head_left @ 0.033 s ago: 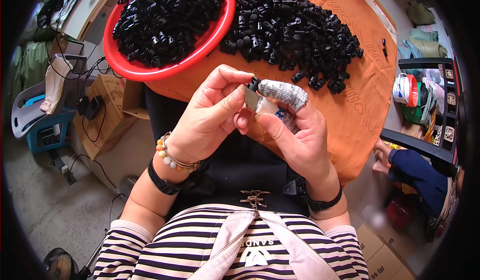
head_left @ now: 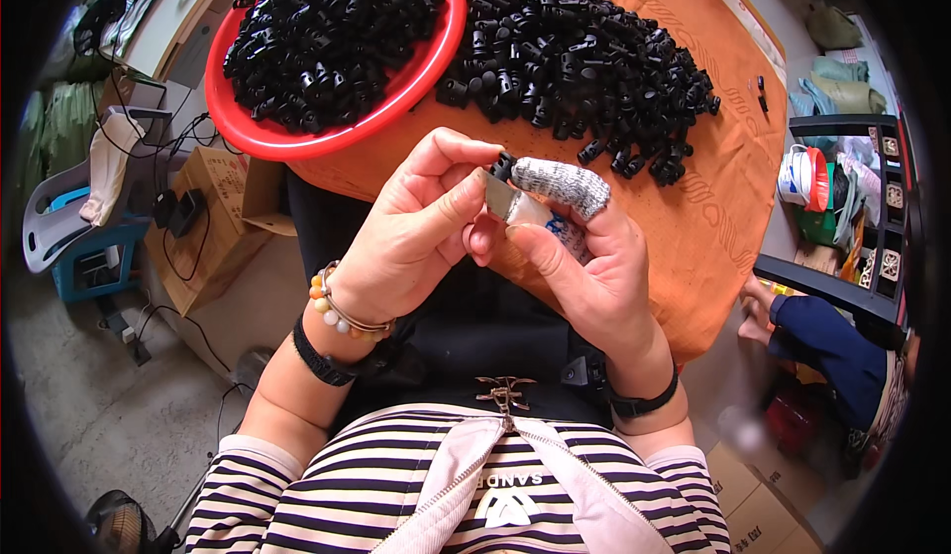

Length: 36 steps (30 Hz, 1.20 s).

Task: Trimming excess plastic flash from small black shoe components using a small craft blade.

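Both hands meet above the near edge of the table (head_left: 713, 227), which is covered by an orange cloth. Between them sits one small black plastic piece (head_left: 503, 166), lifted clear of the cloth. The left hand (head_left: 411, 237) has its fingers clenched on the piece from the left, thumb and forefinger tips closing on it. The right hand (head_left: 584, 267) grips a small flat blade-like tool (head_left: 500, 200) with a pale handle, its forefinger wrapped in a printed fabric guard (head_left: 560, 182) that touches the piece from the right.

The piece looks light, hard and stiff — moulded plastic, smooth enough to slip from a loose pinch. Its small size leaves room only for fingertips; a hold across its two flat sides seems surest, keeping the end toward the blade free.

Further back on the table lies a loose heap of the same black pieces (head_left: 584, 58), and at the far left corner a red basin (head_left: 297, 138) holds more of them — well apart from the hands. Another person's blue sleeve (head_left: 822, 341) shows beyond the table's right edge.
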Each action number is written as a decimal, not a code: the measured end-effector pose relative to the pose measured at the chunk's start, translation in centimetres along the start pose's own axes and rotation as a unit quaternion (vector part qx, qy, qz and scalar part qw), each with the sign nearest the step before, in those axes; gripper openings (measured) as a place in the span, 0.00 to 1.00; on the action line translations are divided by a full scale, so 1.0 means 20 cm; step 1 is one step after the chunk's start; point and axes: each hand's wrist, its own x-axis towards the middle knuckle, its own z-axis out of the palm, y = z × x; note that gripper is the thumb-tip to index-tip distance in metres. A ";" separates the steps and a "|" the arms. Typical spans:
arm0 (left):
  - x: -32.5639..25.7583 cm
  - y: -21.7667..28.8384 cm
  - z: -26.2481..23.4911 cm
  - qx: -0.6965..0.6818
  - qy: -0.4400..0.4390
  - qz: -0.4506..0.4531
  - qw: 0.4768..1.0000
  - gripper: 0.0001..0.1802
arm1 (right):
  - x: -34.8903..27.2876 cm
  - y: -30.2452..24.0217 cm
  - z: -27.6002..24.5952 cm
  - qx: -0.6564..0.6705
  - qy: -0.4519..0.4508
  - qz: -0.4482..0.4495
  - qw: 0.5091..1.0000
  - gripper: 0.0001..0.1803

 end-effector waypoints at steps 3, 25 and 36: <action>0.00 0.00 0.00 0.006 0.002 0.002 1.000 0.12 | 0.00 0.00 -0.01 0.004 -0.010 -0.002 1.000 0.16; 0.01 -0.04 -0.01 -0.027 -0.002 -0.045 0.999 0.13 | 0.14 0.01 0.06 0.144 0.043 0.022 0.988 0.23; 0.02 -0.01 -0.02 -0.016 0.045 -0.018 0.999 0.15 | 0.07 0.02 -0.02 0.098 0.011 0.042 0.994 0.19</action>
